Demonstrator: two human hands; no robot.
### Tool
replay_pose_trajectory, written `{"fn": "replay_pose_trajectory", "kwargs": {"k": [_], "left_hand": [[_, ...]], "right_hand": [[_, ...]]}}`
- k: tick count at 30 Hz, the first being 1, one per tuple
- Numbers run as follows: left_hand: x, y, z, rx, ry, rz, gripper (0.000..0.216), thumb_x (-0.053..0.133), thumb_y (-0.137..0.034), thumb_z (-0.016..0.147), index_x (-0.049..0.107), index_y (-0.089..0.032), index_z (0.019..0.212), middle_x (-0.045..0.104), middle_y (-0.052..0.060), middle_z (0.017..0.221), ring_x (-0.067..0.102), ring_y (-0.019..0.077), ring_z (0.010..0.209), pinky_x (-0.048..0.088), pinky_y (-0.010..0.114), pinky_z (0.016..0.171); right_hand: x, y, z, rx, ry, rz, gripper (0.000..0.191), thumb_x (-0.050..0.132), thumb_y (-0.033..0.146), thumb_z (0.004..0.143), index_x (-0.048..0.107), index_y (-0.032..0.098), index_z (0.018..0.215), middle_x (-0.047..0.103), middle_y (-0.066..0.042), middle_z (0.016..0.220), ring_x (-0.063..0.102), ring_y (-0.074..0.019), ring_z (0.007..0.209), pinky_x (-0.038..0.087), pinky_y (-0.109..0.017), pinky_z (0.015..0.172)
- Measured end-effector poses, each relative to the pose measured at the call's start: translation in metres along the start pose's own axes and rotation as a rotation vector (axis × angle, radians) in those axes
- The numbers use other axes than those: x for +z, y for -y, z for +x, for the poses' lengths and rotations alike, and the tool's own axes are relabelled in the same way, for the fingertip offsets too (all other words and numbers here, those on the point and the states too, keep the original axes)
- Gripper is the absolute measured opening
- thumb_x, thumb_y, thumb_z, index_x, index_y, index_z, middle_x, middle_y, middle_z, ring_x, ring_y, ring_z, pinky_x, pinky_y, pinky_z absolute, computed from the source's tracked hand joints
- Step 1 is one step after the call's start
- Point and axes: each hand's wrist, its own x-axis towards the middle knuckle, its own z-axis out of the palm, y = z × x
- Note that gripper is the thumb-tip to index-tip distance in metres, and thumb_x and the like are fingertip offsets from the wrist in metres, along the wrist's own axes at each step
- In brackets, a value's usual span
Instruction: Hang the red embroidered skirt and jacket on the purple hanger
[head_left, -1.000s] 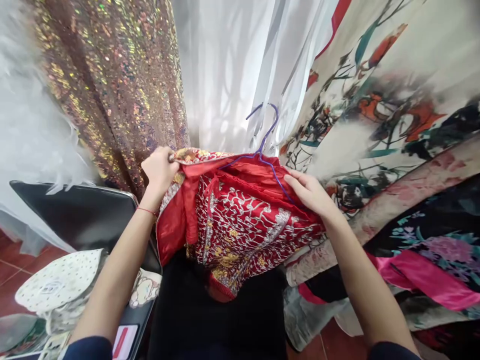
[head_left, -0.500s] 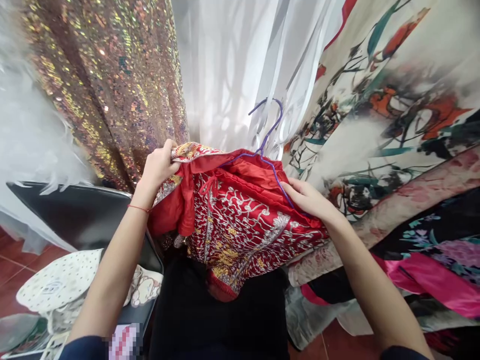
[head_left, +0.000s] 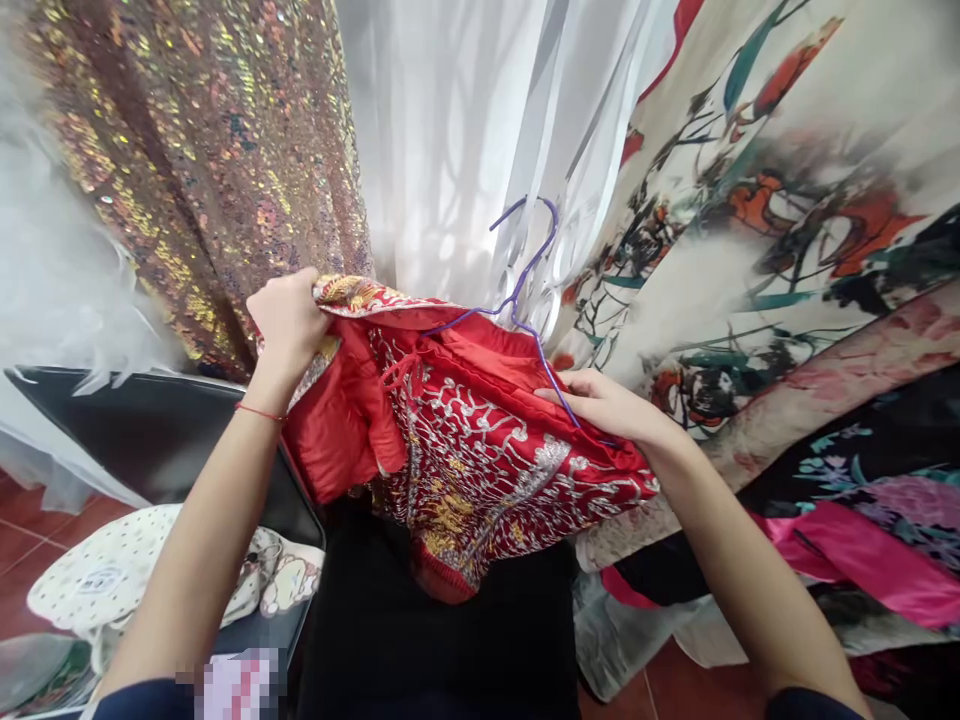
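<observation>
Down at the near edge, dark sleeves on both forearms; between them a black lap, and over it hangs the red garment (head_left: 480, 460), thick with silver and gold embroidery, its lower hem drooping toward the knees; to the near left, a spotted white cloth (head_left: 112, 580) lies on the front of a black chair (head_left: 157, 430), with a printed cloth just beside it; to the near right, a pink satin piece (head_left: 855, 550) lies across dark floral fabric (head_left: 885, 470).

Up a little: the left hand (head_left: 289, 320) is clenched on the garment's gold-trimmed upper edge, lifting that corner, a thin red thread round the wrist; the right hand (head_left: 607, 405) lies across the garment's right side, fingers closed over cloth and over the arm of the purple hanger (head_left: 525, 290) threaded through the top; the hanger's hook stands up free above the red fabric, touching nothing that I can make out; the red lining shows where the left side folds over.

Beyond the hands: a sequinned gold fabric (head_left: 217, 170) hangs at the far left, with white feathery stuff at its edge; white curtain (head_left: 450, 140) straight behind the hook; a cream painted cloth (head_left: 787, 210) with orange and teal marks fills the far right.
</observation>
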Motion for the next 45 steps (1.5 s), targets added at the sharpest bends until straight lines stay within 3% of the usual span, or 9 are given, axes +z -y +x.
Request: {"fn": "replay_pose_trajectory", "kwargs": {"k": [3,11,18,22,26,29,35,39,45], "left_hand": [[0.011,-0.008,0.008,0.055,-0.143,0.018,0.03,0.042,-0.032,0.094,0.064,-0.016,0.106,0.071,0.016,0.107,0.063,0.0287,0.098,0.04,0.038,0.078],[0.056,-0.024,-0.014,0.153,0.319,0.093,0.061,0.062,-0.049,0.079,0.06,-0.004,0.12,0.062,0.034,0.127,0.058,0.0447,0.119,0.042,0.05,0.096],[0.054,-0.007,-0.013,0.042,0.201,-0.124,0.033,0.051,-0.04,0.083,0.072,-0.024,0.102,0.077,0.013,0.103,0.069,0.0328,0.099,0.042,0.035,0.073],[0.037,-0.018,0.001,0.023,0.046,-0.26,0.036,0.049,-0.036,0.085,0.072,-0.027,0.112,0.077,0.007,0.108,0.069,0.0294,0.103,0.043,0.034,0.074],[0.033,-0.032,0.016,0.209,0.28,-0.12,0.03,0.059,-0.039,0.08,0.076,-0.023,0.101,0.077,0.01,0.104,0.068,0.0337,0.103,0.045,0.037,0.082],[0.031,-0.037,0.018,0.253,0.327,-0.015,0.03,0.068,-0.042,0.076,0.075,-0.022,0.097,0.075,0.011,0.103,0.066,0.0345,0.105,0.044,0.041,0.091],[0.009,-0.037,-0.014,0.213,0.078,-0.027,0.051,0.071,-0.059,0.076,0.065,-0.016,0.103,0.069,0.017,0.109,0.062,0.036,0.11,0.041,0.044,0.097],[0.02,-0.03,-0.048,0.169,0.156,0.016,0.038,0.059,-0.051,0.087,0.064,-0.016,0.1,0.071,0.017,0.1,0.065,0.0343,0.099,0.043,0.041,0.086],[0.039,-0.02,-0.06,0.224,0.187,-0.335,0.03,0.042,-0.033,0.093,0.066,-0.02,0.08,0.068,0.005,0.078,0.063,0.0209,0.075,0.038,0.031,0.063]], "right_hand": [[0.0,-0.001,-0.002,0.033,0.04,0.045,0.069,0.074,0.078,0.064,0.079,0.016,0.094,0.077,-0.004,0.085,0.067,-0.0237,0.077,0.055,-0.036,0.079],[-0.006,-0.016,-0.013,0.068,-0.071,0.058,0.075,0.066,0.084,0.066,0.078,0.018,0.098,0.078,-0.005,0.094,0.07,-0.0258,0.082,0.058,-0.038,0.081],[-0.002,-0.014,-0.013,-0.1,-0.138,0.059,0.053,0.073,0.066,0.076,0.077,0.023,0.106,0.073,-0.005,0.126,0.063,-0.0308,0.124,0.041,-0.045,0.117],[0.002,-0.029,-0.015,0.034,-0.402,0.369,0.048,0.074,0.058,0.072,0.073,0.026,0.107,0.079,-0.004,0.106,0.073,-0.0309,0.107,0.056,-0.046,0.1],[-0.002,-0.031,-0.026,0.138,-0.5,0.414,0.037,0.074,0.049,0.068,0.073,0.024,0.096,0.079,-0.005,0.09,0.075,-0.0286,0.085,0.06,-0.043,0.085],[-0.01,-0.017,-0.043,0.09,-0.635,0.36,0.025,0.072,0.039,0.068,0.073,0.022,0.086,0.077,-0.005,0.084,0.071,-0.0245,0.078,0.056,-0.036,0.076],[-0.007,-0.006,-0.064,-0.211,-1.192,-0.122,0.018,0.06,0.034,0.084,0.071,0.02,0.085,0.07,-0.005,0.083,0.06,-0.0178,0.075,0.047,-0.03,0.075],[0.015,-0.027,-0.068,-0.103,-1.255,-0.54,0.02,0.054,0.032,0.084,0.069,0.019,0.087,0.064,-0.003,0.067,0.053,-0.0166,0.057,0.044,-0.03,0.062],[0.027,-0.04,-0.075,-0.056,-1.223,-0.615,0.024,0.056,0.038,0.082,0.071,0.022,0.09,0.069,-0.006,0.071,0.061,-0.0206,0.058,0.048,-0.032,0.06]]}}
